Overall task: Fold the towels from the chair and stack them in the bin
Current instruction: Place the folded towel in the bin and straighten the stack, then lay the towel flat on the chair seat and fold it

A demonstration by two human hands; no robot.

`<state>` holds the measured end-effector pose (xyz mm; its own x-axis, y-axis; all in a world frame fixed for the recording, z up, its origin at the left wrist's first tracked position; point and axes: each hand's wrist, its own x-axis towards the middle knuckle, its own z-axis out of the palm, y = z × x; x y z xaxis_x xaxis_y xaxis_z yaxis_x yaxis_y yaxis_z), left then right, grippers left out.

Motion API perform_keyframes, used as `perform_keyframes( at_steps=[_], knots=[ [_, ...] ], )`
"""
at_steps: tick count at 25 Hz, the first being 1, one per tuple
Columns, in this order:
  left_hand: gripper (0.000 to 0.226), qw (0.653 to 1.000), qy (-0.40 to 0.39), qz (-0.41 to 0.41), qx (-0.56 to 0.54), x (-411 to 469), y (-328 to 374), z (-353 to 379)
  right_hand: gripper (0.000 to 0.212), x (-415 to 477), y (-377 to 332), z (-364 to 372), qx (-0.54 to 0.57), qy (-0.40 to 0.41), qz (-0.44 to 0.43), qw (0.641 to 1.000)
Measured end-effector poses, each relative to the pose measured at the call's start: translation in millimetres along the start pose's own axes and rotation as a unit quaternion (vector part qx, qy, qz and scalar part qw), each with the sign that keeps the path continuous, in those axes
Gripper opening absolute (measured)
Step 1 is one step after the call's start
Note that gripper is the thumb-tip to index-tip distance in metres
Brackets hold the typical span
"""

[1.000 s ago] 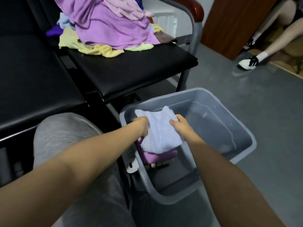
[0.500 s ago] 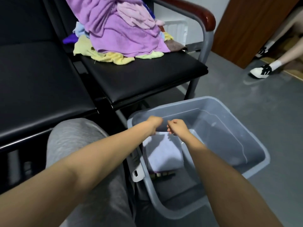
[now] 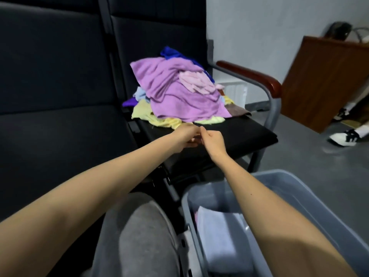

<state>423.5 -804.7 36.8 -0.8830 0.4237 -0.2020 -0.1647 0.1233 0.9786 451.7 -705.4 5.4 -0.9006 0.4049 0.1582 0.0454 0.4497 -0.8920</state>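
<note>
A heap of unfolded towels (image 3: 179, 96) lies on the black chair seat (image 3: 235, 134); a large purple one is on top, with pink, yellow and blue ones around and under it. My left hand (image 3: 186, 135) and my right hand (image 3: 213, 141) hover close together over the seat, just in front of the yellow towel's (image 3: 159, 119) edge. Their fingers are loosely curled and they hold nothing. The grey bin (image 3: 279, 173) stands on the floor at lower right. A folded pale lavender towel (image 3: 217, 238) lies inside it, beside my right forearm.
A second black seat (image 3: 60, 126) adjoins on the left. The chair has a metal armrest with a red-brown pad (image 3: 251, 76). My grey-clad knee (image 3: 139, 236) is at the bottom. Another person's shoe (image 3: 343, 137) rests on the grey floor by a brown wooden panel (image 3: 323, 82).
Both hands let go of the lavender towel in the bin and rose up and forward to the chair seat. My view lifted from the bin toward the towel heap.
</note>
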Motion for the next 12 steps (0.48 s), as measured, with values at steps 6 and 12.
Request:
perform_keyframes(
  at_steps=[6, 12],
  knots=[
    [0.022, 0.990, 0.101, 0.034, 0.088, 50.5, 15.5, -64.0, 0.044, 60.6, -41.9, 36.2, -0.097, -0.040, -0.037, 0.994],
    [0.017, 0.932, 0.203, 0.122, 0.274, 117.9, 30.9, -97.8, 0.015, 122.8, -43.0, 51.0, -0.170, -0.071, -0.036, 0.982]
  ],
)
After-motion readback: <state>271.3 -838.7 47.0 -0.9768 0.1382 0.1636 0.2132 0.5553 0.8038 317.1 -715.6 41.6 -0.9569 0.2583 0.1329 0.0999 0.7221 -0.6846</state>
